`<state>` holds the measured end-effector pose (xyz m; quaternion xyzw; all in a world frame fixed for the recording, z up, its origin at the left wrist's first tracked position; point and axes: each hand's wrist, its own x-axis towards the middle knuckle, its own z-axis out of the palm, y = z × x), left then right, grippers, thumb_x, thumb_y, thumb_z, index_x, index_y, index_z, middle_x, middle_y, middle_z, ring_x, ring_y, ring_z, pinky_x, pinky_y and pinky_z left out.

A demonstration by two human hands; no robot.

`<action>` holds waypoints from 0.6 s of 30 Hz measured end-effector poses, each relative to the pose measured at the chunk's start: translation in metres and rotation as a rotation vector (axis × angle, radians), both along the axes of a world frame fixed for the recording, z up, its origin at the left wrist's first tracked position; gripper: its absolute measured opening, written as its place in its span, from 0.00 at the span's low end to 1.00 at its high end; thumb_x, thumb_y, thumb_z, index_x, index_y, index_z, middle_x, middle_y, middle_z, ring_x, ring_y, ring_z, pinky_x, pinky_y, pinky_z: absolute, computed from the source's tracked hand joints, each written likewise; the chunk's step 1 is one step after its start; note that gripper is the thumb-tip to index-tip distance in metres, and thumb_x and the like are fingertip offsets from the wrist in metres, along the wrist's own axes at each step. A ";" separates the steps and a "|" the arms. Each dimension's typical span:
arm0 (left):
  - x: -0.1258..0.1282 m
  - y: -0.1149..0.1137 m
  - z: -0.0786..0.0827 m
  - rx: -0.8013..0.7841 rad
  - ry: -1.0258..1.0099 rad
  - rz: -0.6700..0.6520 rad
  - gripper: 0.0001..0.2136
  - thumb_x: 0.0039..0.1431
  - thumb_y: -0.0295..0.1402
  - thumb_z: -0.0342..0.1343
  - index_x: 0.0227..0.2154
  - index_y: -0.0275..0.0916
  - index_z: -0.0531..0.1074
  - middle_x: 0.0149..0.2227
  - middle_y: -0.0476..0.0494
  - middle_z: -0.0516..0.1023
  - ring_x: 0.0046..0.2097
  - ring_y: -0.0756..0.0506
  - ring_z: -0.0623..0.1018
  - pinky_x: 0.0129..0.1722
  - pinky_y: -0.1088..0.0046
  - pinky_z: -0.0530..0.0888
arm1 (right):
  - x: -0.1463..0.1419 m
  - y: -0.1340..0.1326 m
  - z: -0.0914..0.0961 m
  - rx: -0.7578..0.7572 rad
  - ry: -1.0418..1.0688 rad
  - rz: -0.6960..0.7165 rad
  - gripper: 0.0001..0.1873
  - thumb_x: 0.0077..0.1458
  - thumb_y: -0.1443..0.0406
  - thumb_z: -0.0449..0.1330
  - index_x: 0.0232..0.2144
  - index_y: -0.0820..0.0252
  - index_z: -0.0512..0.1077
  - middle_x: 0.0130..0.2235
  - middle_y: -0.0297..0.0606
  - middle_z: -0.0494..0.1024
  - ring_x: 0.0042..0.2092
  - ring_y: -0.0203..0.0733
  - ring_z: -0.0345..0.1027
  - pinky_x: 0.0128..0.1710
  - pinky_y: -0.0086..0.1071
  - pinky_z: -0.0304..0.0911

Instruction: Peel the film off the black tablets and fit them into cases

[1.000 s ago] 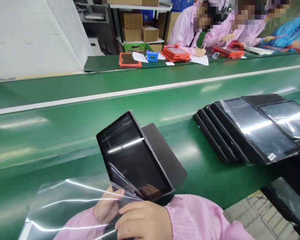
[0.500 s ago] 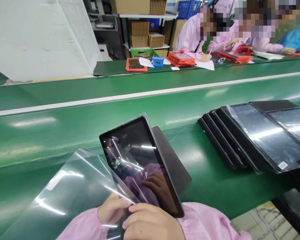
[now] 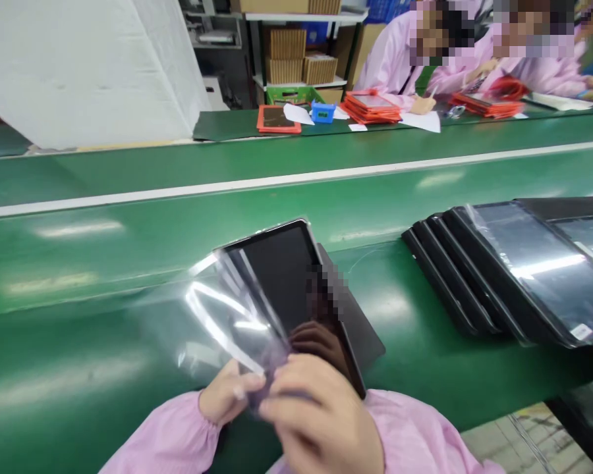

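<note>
A black tablet (image 3: 286, 276) is propped up, tilted, over the near edge of the green bench. A clear plastic film (image 3: 217, 322) peels off its screen toward the left and is blurred. My left hand (image 3: 225, 395) pinches the film at the tablet's lower corner. My right hand (image 3: 321, 421) is closed over the tablet's bottom edge, fingers curled and smeared by motion. A dark flat cover (image 3: 360, 329) lies under the tablet on the bench.
A fanned row of several black tablets (image 3: 499, 276) lies on the bench at the right. Beyond runs the green conveyor belt (image 3: 178, 171). Across it, people in pink coats work beside red-cased tablets (image 3: 373, 105). Shelves with cartons (image 3: 301, 52) stand behind.
The film has come further up and across the screen, bunching near my hands. My right hand has shifted over the tablet's bottom edge. The view has swung slightly left.
</note>
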<state>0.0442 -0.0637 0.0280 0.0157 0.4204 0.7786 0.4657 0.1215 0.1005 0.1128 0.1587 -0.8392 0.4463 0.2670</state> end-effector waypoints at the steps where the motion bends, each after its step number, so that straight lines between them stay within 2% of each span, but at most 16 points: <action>1: -0.002 0.002 0.001 -0.001 -0.004 0.021 0.16 0.45 0.34 0.71 0.39 0.39 0.80 0.35 0.43 0.83 0.40 0.40 0.82 0.44 0.64 0.76 | -0.003 0.007 0.001 -0.006 -0.034 -0.053 0.11 0.60 0.72 0.55 0.41 0.57 0.76 0.38 0.39 0.80 0.42 0.40 0.76 0.44 0.34 0.74; 3: -0.004 0.005 0.003 0.003 -0.011 0.041 0.20 0.43 0.35 0.73 0.41 0.39 0.80 0.37 0.42 0.83 0.41 0.40 0.81 0.44 0.64 0.76 | -0.009 0.023 0.000 -0.035 -0.160 -0.164 0.13 0.57 0.72 0.56 0.43 0.57 0.75 0.43 0.43 0.79 0.43 0.42 0.75 0.39 0.34 0.75; 5: -0.006 0.007 0.004 0.000 -0.024 0.053 0.20 0.43 0.36 0.74 0.41 0.39 0.80 0.38 0.41 0.83 0.41 0.40 0.81 0.45 0.63 0.76 | -0.014 0.037 -0.004 -0.026 -0.332 -0.234 0.14 0.58 0.68 0.57 0.47 0.57 0.72 0.43 0.42 0.78 0.37 0.41 0.75 0.31 0.32 0.73; 7: -0.007 0.009 0.004 -0.009 -0.021 0.072 0.20 0.44 0.38 0.73 0.40 0.38 0.79 0.38 0.41 0.83 0.41 0.41 0.81 0.45 0.64 0.75 | -0.018 0.046 -0.006 0.013 -0.547 -0.266 0.19 0.60 0.64 0.58 0.53 0.57 0.68 0.35 0.37 0.78 0.26 0.37 0.71 0.25 0.32 0.70; 9: -0.006 0.009 0.003 -0.016 0.001 0.092 0.20 0.45 0.42 0.73 0.40 0.37 0.79 0.38 0.41 0.82 0.41 0.42 0.81 0.44 0.65 0.75 | -0.019 0.049 -0.006 -0.011 -0.722 -0.253 0.26 0.61 0.60 0.57 0.60 0.58 0.62 0.24 0.29 0.75 0.20 0.37 0.67 0.22 0.33 0.66; 11: -0.005 0.010 0.002 -0.032 0.021 0.099 0.21 0.46 0.45 0.72 0.39 0.36 0.78 0.36 0.41 0.82 0.40 0.42 0.80 0.43 0.66 0.74 | -0.020 0.048 -0.005 -0.187 -0.757 -0.211 0.31 0.63 0.59 0.56 0.65 0.56 0.55 0.20 0.26 0.72 0.20 0.40 0.67 0.21 0.34 0.66; 13: -0.004 0.011 0.001 -0.064 0.033 0.098 0.22 0.46 0.47 0.71 0.38 0.35 0.78 0.37 0.40 0.82 0.39 0.42 0.80 0.43 0.65 0.74 | -0.024 0.044 -0.006 -0.434 -0.678 -0.162 0.33 0.63 0.59 0.55 0.67 0.54 0.50 0.20 0.27 0.74 0.22 0.42 0.70 0.21 0.35 0.67; 16: -0.002 0.012 0.001 -0.071 0.019 0.094 0.23 0.47 0.48 0.70 0.41 0.36 0.78 0.41 0.39 0.82 0.44 0.40 0.80 0.48 0.62 0.73 | -0.033 0.041 -0.011 -0.722 -0.613 -0.162 0.32 0.62 0.60 0.57 0.65 0.53 0.54 0.22 0.28 0.75 0.24 0.41 0.72 0.27 0.37 0.71; 18: -0.002 0.012 0.002 -0.051 -0.009 0.085 0.24 0.47 0.48 0.70 0.43 0.37 0.78 0.43 0.39 0.82 0.46 0.39 0.80 0.52 0.61 0.72 | -0.039 0.044 -0.015 -0.821 -0.672 -0.175 0.29 0.60 0.60 0.59 0.62 0.55 0.59 0.24 0.29 0.77 0.25 0.39 0.71 0.30 0.38 0.72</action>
